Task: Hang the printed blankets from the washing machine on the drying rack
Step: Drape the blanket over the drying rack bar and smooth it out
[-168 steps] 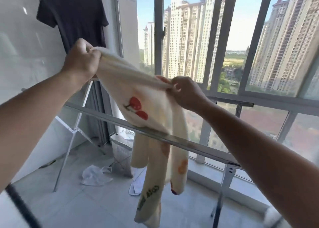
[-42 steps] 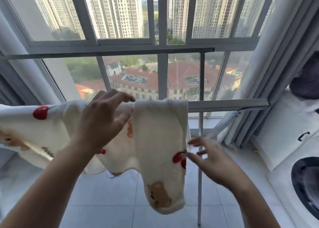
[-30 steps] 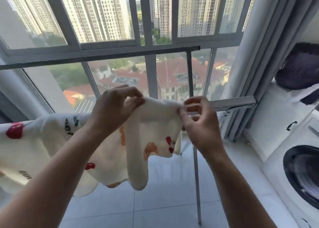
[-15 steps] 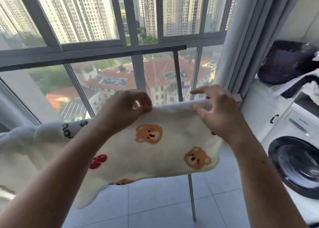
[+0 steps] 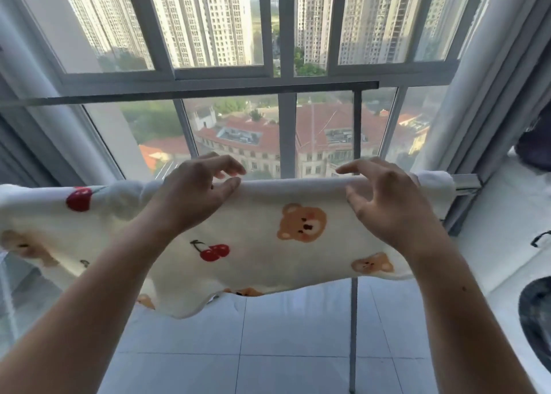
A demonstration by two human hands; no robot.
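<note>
Cream fleece, printed with bears and cherries: the blanket point(image 5: 268, 244) is draped over the drying rack point(image 5: 465, 181) rail, its long axis running left to right along the rail, directly ahead of both hands. The left hand point(image 5: 193, 196) rests fingers on the fold at the rail; the right hand point(image 5: 387, 202) hovers spread just over it, gripping nothing. Leftward the cloth looks bunched. The washing machine point(image 5: 536, 319) drum at lower right looks dark; its contents cannot be made out.
</note>
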